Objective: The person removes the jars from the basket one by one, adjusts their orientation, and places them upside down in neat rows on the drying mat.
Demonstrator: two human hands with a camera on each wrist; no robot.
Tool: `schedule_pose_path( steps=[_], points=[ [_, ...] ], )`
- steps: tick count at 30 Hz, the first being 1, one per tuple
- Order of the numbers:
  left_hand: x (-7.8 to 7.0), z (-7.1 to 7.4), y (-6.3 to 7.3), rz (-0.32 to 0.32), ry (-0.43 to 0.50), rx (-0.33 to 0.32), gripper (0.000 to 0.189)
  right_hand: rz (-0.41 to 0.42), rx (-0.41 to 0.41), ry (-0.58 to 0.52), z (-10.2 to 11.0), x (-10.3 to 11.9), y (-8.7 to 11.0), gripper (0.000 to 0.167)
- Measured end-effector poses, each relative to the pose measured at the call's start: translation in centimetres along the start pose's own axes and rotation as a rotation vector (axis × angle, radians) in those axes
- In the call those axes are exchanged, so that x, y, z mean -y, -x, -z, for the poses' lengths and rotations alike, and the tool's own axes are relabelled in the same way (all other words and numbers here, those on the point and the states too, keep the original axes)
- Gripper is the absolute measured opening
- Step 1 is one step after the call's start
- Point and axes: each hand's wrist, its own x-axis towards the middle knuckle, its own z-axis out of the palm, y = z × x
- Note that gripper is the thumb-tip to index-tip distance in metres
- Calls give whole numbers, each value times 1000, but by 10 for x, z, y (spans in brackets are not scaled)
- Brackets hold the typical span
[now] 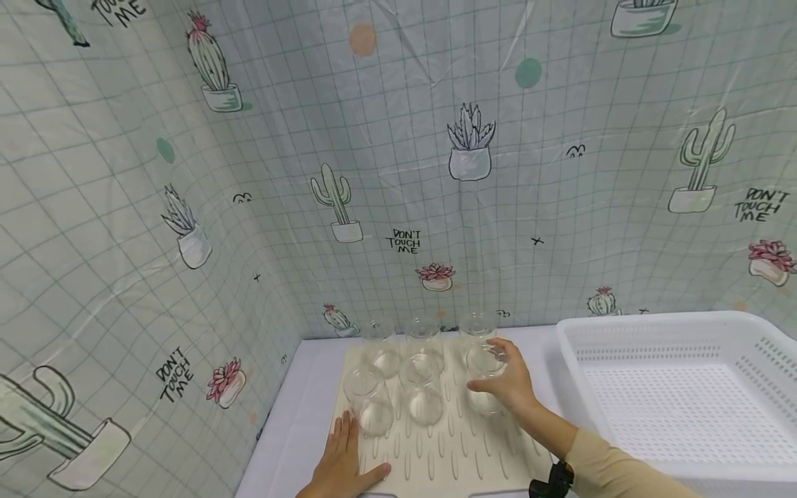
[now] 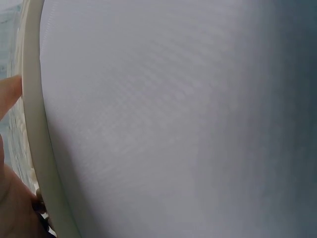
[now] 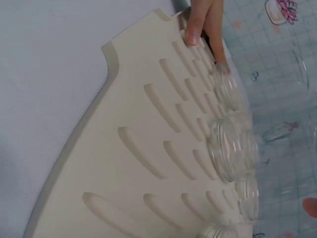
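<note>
Several clear glass cups [image 1: 426, 406] stand in two rows on a cream board [image 1: 445, 477] patterned with long oval grooves. My right hand [image 1: 507, 377] is around the front right glass cup [image 1: 484, 401], thumb on the near side and fingers on the far side. In the right wrist view only one fingertip [image 3: 311, 206] shows at the right edge. My left hand [image 1: 341, 456] rests with straight fingers on the board's front left part, beside the front left glass cup [image 1: 376, 417]. The left wrist view catches part of that hand [image 2: 12, 198] at the board's edge.
A white perforated plastic basket [image 1: 566, 387] stands to the right of the board. White cloth [image 1: 286, 408] covers the table. A curtain [image 1: 386, 138] printed with cacti hangs behind and along the left side.
</note>
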Motion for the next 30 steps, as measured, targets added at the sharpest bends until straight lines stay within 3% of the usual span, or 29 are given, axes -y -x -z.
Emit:
schedule_pose_path(
  steps=[11, 19, 24, 30],
  points=[
    [2, 0, -5, -15, -6, -9, 110, 3, 12, 85, 1, -2, -6, 94],
    [7, 4, -10, 12, 73, 38, 109, 9, 34, 135, 9, 1, -4, 105],
    [9, 13, -8, 30, 118, 69, 110, 12, 82, 134, 20, 8, 0, 110],
    [11, 33, -3, -30, 141, 89, 107, -6, 181, 74, 50, 21, 9, 106]
  ],
)
